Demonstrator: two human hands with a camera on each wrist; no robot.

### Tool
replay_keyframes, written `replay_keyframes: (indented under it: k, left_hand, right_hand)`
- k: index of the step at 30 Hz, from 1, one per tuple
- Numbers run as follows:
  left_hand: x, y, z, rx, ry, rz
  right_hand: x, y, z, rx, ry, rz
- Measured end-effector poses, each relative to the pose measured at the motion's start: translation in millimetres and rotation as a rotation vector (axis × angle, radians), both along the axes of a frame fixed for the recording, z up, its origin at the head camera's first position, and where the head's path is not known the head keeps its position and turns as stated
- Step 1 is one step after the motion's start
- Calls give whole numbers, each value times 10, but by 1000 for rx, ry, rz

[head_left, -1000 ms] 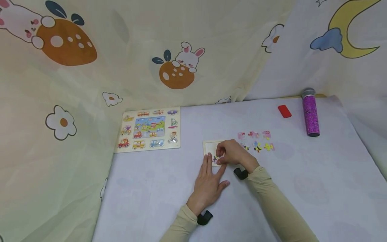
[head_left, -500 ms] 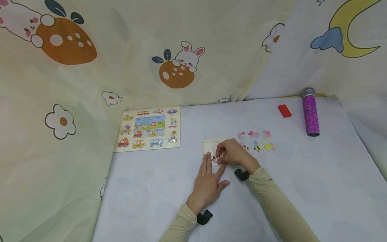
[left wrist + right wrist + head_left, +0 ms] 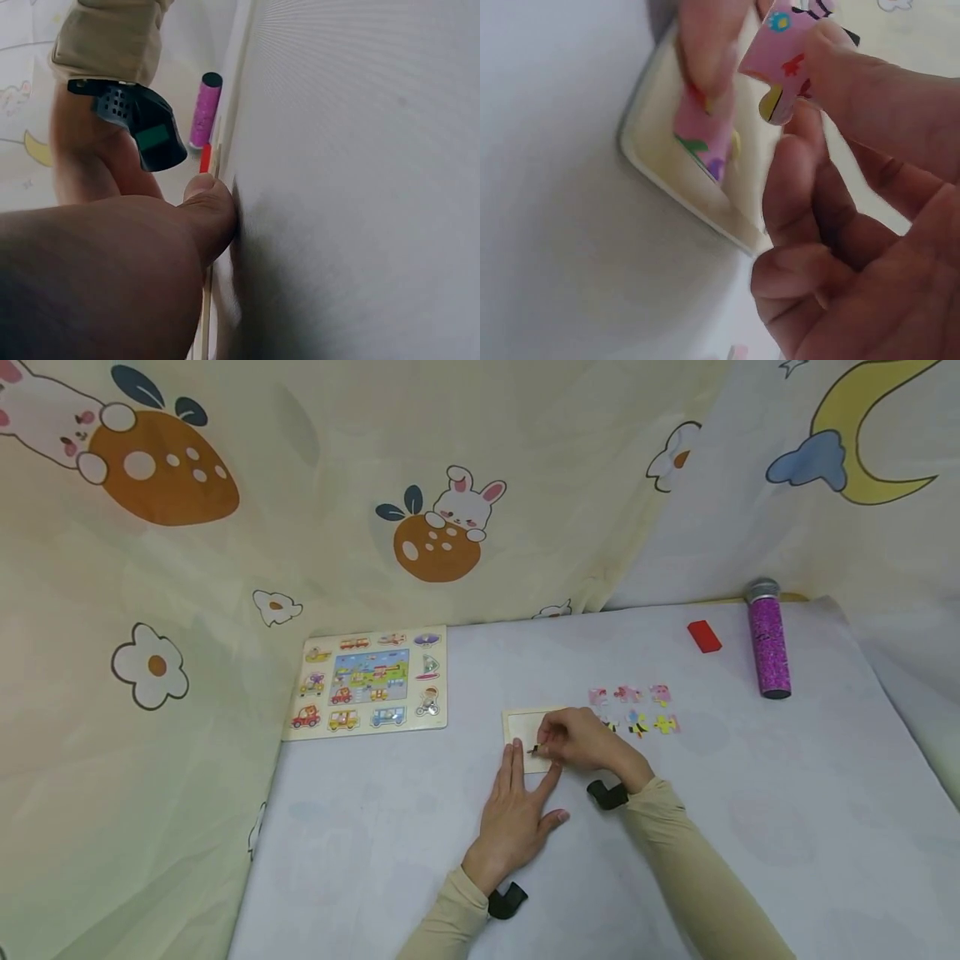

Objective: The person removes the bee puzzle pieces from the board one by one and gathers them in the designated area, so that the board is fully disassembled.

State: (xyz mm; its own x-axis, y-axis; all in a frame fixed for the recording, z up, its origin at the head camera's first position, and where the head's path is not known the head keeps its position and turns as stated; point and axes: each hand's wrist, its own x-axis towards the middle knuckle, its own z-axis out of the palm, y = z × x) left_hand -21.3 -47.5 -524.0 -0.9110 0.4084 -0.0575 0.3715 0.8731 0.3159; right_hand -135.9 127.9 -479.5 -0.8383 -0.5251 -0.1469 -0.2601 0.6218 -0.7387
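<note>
In the head view my left hand (image 3: 512, 827) lies on the table with fingers straight, fingertips over a small pale puzzle tray (image 3: 531, 722). One of its fingertips presses a pink jigsaw piece (image 3: 705, 127) inside the tray near a corner, as the right wrist view shows. Between thumb and finger my right hand (image 3: 581, 739) pinches another pink jigsaw piece (image 3: 791, 56), tilted above the tray. That piece has red and blue marks and a yellow knob. Much of it is hidden behind the right hand in the head view. Several loose jigsaw pieces (image 3: 630, 694) lie in two rows to the right.
A larger wooden board with vehicle pictures (image 3: 367, 714) lies at the back left. Toward the back right are a red block (image 3: 704, 636) and a purple glittery microphone (image 3: 769, 647). Patterned curtain cloth (image 3: 315, 543) hangs behind the table.
My right hand has shifted slightly to the right, and the pinched jigsaw piece has tipped up, showing less of its printed face. The left hand stays in place.
</note>
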Motion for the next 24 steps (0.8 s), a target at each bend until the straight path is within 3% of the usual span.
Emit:
replay_keyframes:
  k: [6,16,24]
  left_hand:
    - [5,-2,-7,21,10,-3]
    - [3,15,6,6,0,0]
    - [0,11,-5,-4,5,1]
  right_hand:
    - [12,128,42,-64,-11,-10]
    - [47,438,59,-123,64,-212]
    - [136,768,57,-186,93,-260]
